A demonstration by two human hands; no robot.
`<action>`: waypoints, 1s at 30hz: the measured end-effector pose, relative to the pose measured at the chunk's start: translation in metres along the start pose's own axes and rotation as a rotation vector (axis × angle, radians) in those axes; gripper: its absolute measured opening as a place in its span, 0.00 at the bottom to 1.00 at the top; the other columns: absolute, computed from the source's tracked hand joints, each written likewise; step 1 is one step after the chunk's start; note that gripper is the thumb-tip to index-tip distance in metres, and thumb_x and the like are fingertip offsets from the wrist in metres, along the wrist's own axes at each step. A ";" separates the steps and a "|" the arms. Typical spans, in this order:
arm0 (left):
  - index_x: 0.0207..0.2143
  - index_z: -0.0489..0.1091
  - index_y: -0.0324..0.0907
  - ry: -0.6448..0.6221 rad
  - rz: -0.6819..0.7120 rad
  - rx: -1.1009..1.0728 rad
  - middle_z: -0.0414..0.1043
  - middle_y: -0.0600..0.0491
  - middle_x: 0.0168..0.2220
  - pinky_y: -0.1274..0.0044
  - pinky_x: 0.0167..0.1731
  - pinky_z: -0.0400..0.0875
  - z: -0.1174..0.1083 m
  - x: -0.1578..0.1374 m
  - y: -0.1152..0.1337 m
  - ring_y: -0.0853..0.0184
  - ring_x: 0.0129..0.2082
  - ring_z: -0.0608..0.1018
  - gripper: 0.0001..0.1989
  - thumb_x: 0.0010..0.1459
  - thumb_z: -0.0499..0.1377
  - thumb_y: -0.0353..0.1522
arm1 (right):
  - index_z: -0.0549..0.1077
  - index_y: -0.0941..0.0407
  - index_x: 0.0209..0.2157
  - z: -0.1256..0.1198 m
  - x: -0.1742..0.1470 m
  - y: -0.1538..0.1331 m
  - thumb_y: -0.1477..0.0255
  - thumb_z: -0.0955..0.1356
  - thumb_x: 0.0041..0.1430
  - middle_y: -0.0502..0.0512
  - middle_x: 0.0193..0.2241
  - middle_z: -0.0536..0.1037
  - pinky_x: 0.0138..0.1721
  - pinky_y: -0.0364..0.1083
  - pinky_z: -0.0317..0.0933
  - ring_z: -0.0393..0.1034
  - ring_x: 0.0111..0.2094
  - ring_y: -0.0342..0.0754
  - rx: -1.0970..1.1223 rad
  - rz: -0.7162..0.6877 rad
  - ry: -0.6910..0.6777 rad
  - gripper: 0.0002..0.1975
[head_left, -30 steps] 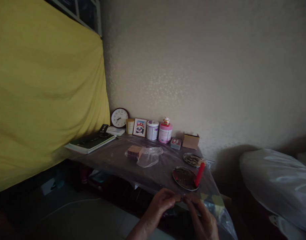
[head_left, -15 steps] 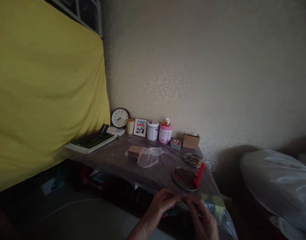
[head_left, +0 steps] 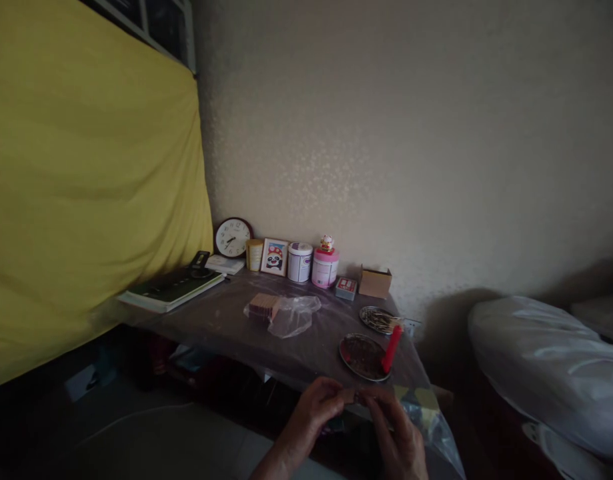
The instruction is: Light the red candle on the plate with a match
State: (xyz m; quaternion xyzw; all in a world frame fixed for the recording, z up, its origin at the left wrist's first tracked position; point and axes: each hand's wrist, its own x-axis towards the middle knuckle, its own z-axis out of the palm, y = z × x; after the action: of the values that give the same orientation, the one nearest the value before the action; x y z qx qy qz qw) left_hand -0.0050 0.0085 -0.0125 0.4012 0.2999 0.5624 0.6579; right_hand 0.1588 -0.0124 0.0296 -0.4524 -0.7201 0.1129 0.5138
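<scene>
Brown piece [head_left: 355, 396]: being pinched between both hands.
Left hand [head_left: 317, 407]: fingers closing on it.
Right hand [head_left: 397, 437]: gripping its other end.

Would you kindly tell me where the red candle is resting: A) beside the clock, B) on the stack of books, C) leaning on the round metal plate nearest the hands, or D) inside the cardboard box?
C: the red candle leans on the right edge of the round metal plate, just beyond the hands.

Dim room, speckled beige wall [head_left: 386, 133], yellow cloth [head_left: 86, 187], plastic-covered table [head_left: 226, 320]
</scene>
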 end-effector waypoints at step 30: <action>0.35 0.72 0.40 -0.013 0.053 -0.208 0.74 0.48 0.37 0.67 0.50 0.62 -0.002 0.004 -0.002 0.60 0.43 0.73 0.09 0.51 0.60 0.33 | 0.73 0.56 0.34 0.029 0.001 0.018 0.65 0.63 0.59 0.53 0.31 0.80 0.35 0.36 0.67 0.76 0.33 0.44 0.022 0.068 0.051 0.11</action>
State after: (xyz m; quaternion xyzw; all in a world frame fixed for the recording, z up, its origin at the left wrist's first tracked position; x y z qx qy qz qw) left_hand -0.0051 0.0129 -0.0146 0.3421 0.2249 0.6049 0.6829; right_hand 0.1439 0.0075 0.0062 -0.4735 -0.6896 0.1267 0.5330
